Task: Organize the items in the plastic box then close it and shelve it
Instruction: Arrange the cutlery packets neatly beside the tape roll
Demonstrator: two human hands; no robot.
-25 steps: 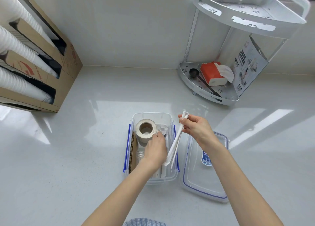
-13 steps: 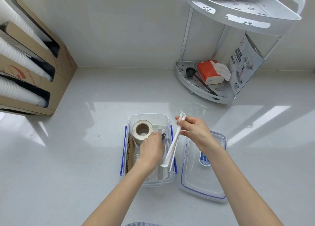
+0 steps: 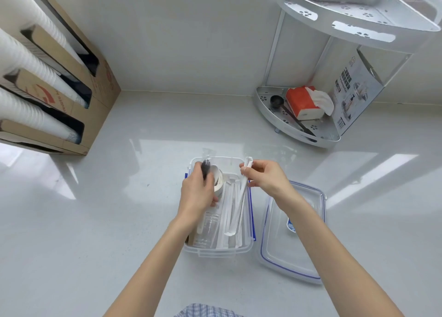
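Observation:
A clear plastic box (image 3: 216, 252) with blue side clasps stands open on the white counter in front of me. Inside lie white wrapped utensils (image 3: 229, 211), a clear cup (image 3: 207, 228) and a roll of tape (image 3: 218, 179). My left hand (image 3: 197, 192) is over the box's left half, closed on a dark plastic fork (image 3: 205, 168) whose tines stick up. My right hand (image 3: 265, 178) pinches the top of a long white wrapped utensil (image 3: 240, 197) that slants down into the box. The clear lid (image 3: 294, 242) with its blue seal lies flat to the right of the box.
A white two-tier corner shelf (image 3: 296, 134) stands at the back right, holding a red tissue pack (image 3: 301, 101), a black scoop and a printed card. A cardboard dispenser (image 3: 71, 89) with stacks of white cups stands at the left against the wall.
My left hand has left the tape roll's right side and come up over the box's left half holding a dark fork. My right hand still holds the white wrapped utensil.

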